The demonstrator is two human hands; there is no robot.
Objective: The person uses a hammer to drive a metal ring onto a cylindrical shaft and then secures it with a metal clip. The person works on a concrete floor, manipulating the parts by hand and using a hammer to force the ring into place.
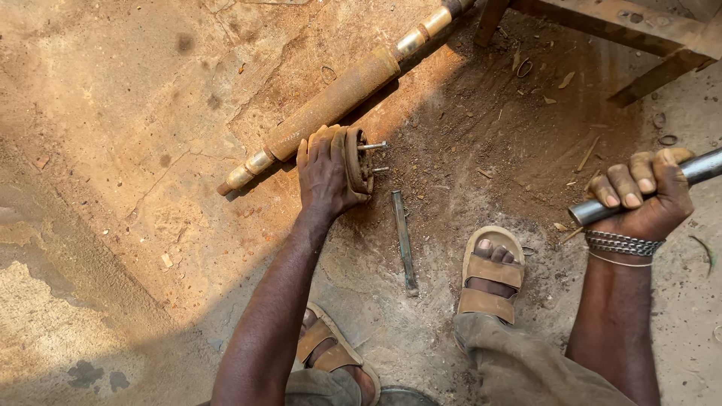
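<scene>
Left hand (325,174) is clamped over a rusty round hub (356,162) standing on edge on the dirt floor (150,150), studs (374,146) poking out to its right, and a long rusty shaft (331,104) lies just behind the fingers. Right hand (643,197) is fisted tight round a grey metal pipe (681,179), held up well off to the right (bracelets on that wrist). Between the hands a thin flat bar (404,240) lies on the ground, just beside the right sandal (491,275).

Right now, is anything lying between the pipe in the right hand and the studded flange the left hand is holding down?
Nothing visible blocks it. The right hand holds the metal pipe apart from the flange under the left hand; only the chisel lies lower down, on the ground.
</scene>
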